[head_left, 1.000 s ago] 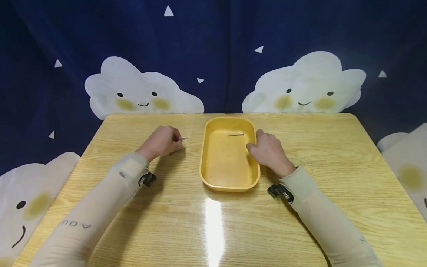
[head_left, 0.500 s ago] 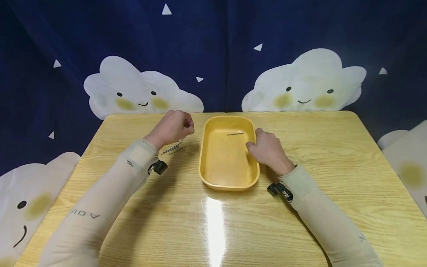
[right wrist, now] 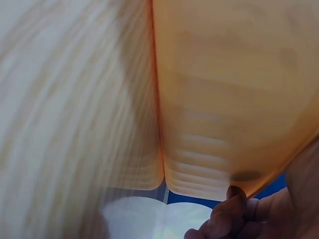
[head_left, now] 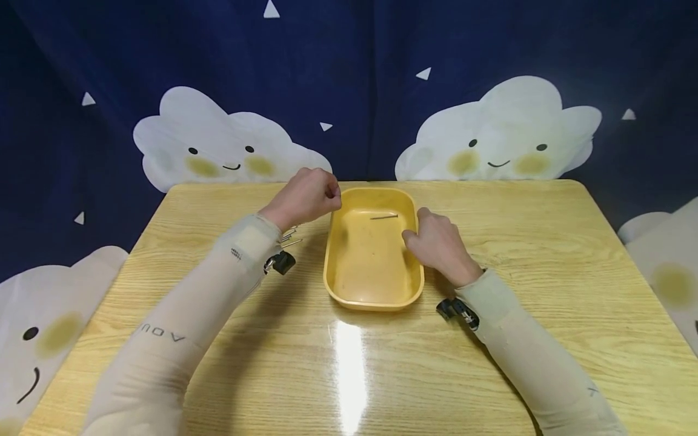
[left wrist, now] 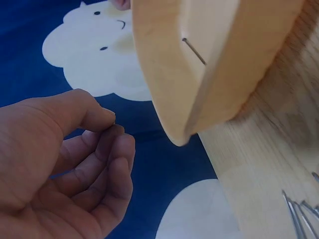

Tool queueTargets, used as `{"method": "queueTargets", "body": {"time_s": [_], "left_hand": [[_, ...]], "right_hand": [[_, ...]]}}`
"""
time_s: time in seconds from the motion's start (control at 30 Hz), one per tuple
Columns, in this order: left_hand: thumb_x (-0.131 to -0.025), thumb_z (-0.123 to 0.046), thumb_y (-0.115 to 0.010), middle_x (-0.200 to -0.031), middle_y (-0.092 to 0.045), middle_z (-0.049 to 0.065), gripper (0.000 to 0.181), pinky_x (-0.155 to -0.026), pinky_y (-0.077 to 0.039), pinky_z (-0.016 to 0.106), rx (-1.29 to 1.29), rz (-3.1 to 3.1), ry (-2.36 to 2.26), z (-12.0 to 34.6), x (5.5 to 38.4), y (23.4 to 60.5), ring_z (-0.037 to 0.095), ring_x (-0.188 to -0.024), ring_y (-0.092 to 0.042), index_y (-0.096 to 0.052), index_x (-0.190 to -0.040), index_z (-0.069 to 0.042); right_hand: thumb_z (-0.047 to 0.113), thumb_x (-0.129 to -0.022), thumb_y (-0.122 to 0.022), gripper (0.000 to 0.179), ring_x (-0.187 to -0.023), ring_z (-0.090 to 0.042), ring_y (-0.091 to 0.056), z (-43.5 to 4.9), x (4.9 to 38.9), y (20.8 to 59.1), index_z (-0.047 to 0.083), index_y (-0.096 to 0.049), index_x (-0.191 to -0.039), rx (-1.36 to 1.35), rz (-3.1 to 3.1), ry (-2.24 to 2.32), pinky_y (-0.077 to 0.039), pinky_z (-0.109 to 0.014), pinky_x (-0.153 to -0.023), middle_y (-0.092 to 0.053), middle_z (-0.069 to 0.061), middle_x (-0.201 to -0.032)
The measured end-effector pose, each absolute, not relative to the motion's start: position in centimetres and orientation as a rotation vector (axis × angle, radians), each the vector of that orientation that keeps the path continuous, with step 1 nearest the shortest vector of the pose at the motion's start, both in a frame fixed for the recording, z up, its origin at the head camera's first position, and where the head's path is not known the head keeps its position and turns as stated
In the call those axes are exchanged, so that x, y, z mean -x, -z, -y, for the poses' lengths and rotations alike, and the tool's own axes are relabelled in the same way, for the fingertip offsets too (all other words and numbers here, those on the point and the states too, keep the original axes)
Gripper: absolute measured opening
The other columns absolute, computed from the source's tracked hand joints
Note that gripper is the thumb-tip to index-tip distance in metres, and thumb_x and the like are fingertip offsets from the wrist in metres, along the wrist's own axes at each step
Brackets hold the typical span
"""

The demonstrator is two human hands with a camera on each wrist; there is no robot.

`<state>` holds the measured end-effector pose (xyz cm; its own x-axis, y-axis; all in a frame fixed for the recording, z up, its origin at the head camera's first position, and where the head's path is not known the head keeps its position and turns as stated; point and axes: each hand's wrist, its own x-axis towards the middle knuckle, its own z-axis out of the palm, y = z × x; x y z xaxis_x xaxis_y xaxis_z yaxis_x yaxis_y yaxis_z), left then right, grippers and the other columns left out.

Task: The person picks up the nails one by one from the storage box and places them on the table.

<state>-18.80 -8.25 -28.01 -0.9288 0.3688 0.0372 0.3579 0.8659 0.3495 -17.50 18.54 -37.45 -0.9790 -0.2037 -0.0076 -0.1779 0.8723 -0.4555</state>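
A yellow plastic tray [head_left: 374, 266] stands in the middle of the table, with one nail [head_left: 384, 217] lying inside near its far end. At the tray's far left corner, my left hand [head_left: 308, 197] is raised beside the rim. In the left wrist view its thumb and index fingertips [left wrist: 112, 122] press together in a pinch; the nail between them is hidden by the fingers. Gripping the tray's right rim is my right hand [head_left: 436, 242], thumb over the inside and the other fingers outside. Several loose nails [left wrist: 299, 216] lie on the table left of the tray, partly covered by my left wrist.
The wooden table [head_left: 518, 242] has a bright reflection in front of the tray. Behind it hangs a dark blue curtain [head_left: 376, 91] with white clouds. A small black camera [head_left: 283, 262] sits on the left sleeve, another camera [head_left: 455, 310] on the right.
My left hand has risen from the loose nails and moved right and away to the tray's far left corner, still pinching. The right hand keeps its grip on the rim.
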Motion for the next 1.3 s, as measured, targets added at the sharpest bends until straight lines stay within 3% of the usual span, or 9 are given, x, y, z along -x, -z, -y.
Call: {"method": "queueTargets", "body": {"time_s": [0.43,0.7,1.03,1.3], "left_hand": [[-0.091,-0.013,-0.061,-0.078,-0.070,0.003,0.014,-0.069,-0.045,0.028,-0.600,-2.950,-0.640,6.5,20.0,28.4,0.015,-0.065,-0.054,-0.074,-0.089,-0.010],[-0.088,-0.011,-0.060,-0.069,-0.063,-0.001,0.015,-0.070,-0.042,0.027,-0.615,-2.953,-0.662,5.5,20.8,29.1,0.014,-0.064,-0.051,-0.075,-0.085,-0.010],[-0.089,-0.014,-0.069,-0.098,-0.075,0.005,0.010,-0.075,-0.049,0.027,-0.481,-2.932,-0.667,4.1,21.7,30.2,0.019,-0.081,-0.060,-0.076,-0.094,-0.009],[-0.090,-0.018,-0.071,-0.095,-0.072,0.004,0.008,-0.076,-0.049,0.029,-0.407,-2.946,-0.705,2.8,22.2,31.2,0.020,-0.083,-0.060,-0.074,-0.091,-0.010]], "right_hand": [[0.032,-0.097,-0.052,0.037,-0.084,-0.040,-0.063,-18.7,17.4,37.5,-0.002,-0.054,-0.112,0.288,-2.982,0.712,-0.051,-0.049,-0.073,-0.066,-0.024,-0.097],[0.032,-0.096,-0.053,0.036,-0.084,-0.040,-0.064,-18.7,17.5,37.5,-0.001,-0.055,-0.110,0.291,-2.999,0.718,-0.051,-0.049,-0.072,-0.066,-0.023,-0.095],[0.031,-0.096,-0.053,0.035,-0.081,-0.037,-0.063,-18.5,17.5,37.5,-0.001,-0.055,-0.110,0.287,-2.989,0.728,-0.050,-0.045,-0.069,-0.065,-0.021,-0.092],[0.032,-0.096,-0.054,0.035,-0.083,-0.038,-0.064,-18.4,17.5,37.4,0.000,-0.056,-0.110,0.273,-2.991,0.716,-0.051,-0.047,-0.071,-0.065,-0.021,-0.094]]}}
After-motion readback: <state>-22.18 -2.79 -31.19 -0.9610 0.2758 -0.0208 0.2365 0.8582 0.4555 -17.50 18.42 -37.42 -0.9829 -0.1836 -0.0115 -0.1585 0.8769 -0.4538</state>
